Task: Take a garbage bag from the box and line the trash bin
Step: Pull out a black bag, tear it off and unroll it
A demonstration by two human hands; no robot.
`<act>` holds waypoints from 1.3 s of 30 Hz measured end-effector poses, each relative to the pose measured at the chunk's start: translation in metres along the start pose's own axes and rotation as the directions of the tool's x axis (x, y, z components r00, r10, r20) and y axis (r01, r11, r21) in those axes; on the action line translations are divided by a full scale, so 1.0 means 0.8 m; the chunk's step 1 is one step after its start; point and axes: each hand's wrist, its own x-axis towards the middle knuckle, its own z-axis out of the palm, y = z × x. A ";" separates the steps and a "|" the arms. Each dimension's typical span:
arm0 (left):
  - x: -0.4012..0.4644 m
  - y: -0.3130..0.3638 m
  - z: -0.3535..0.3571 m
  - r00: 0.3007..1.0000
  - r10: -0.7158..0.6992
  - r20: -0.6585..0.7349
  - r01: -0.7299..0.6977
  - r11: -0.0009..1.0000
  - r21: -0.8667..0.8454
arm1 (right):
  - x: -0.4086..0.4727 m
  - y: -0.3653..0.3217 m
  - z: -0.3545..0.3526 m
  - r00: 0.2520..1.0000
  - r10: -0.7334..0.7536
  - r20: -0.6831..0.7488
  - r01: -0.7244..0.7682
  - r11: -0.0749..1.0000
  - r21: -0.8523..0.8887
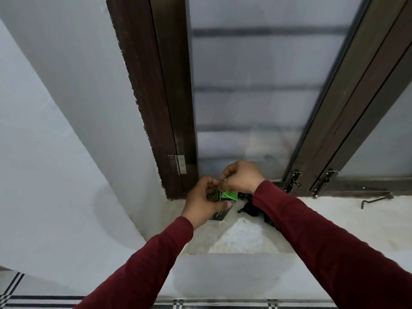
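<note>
A small green and black garbage bag box (228, 195) lies on the pale stone window sill (245, 237), close to the dark window frame. My left hand (201, 202) wraps around the box's near, black end and holds it. My right hand (242, 176) is above the box with thumb and forefinger pinched on a small green flap at its top. Most of the box is hidden between the two hands. No trash bin is in view.
A black crumpled object (250, 208) lies on the sill just right of the box, partly under my right forearm. A metal window stay hook (376, 198) rests at the far right of the sill. Frosted window panes and latches (294, 180) stand behind.
</note>
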 end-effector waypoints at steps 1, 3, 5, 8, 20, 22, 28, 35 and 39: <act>0.000 0.000 0.001 1.000 0.005 0.001 -0.006 1.000 0.015 | -0.001 0.000 0.000 1.000 -0.002 -0.005 0.002 1.000 -0.028; -0.001 -0.001 0.003 1.000 0.014 0.001 -0.014 0.999 0.041 | -0.004 0.000 0.001 1.000 -0.007 -0.009 0.006 0.997 -0.071; -0.001 -0.002 0.004 1.000 0.021 -0.008 -0.020 0.999 0.048 | -0.007 0.002 0.001 1.000 -0.022 -0.012 0.021 0.995 -0.096; -0.001 -0.003 0.006 0.999 0.020 -0.034 -0.018 0.999 0.046 | -0.011 0.005 0.001 0.997 -0.075 -0.013 0.072 0.983 -0.168; -0.009 -0.013 0.019 0.999 0.026 -0.039 -0.023 0.997 0.069 | -0.038 0.015 0.019 0.977 -0.084 -0.196 0.067 0.994 -0.091; -0.012 -0.019 0.022 0.999 0.029 -0.040 -0.025 0.994 0.106 | -0.040 0.018 0.021 0.980 -0.093 -0.178 0.081 0.994 -0.074; -0.021 -0.045 0.013 0.997 0.074 0.029 -0.078 0.976 0.203 | -0.050 0.036 0.016 0.997 -0.017 -0.078 0.023 0.996 0.084; -0.018 -0.039 -0.027 0.988 0.142 0.061 -0.153 0.846 0.510 | -0.051 0.053 0.059 0.969 0.153 -0.194 -0.055 0.900 0.433; -0.018 -0.028 -0.045 0.996 0.050 0.068 -0.084 0.662 0.745 | -0.035 0.056 0.105 0.943 0.325 -0.076 -0.211 0.758 0.617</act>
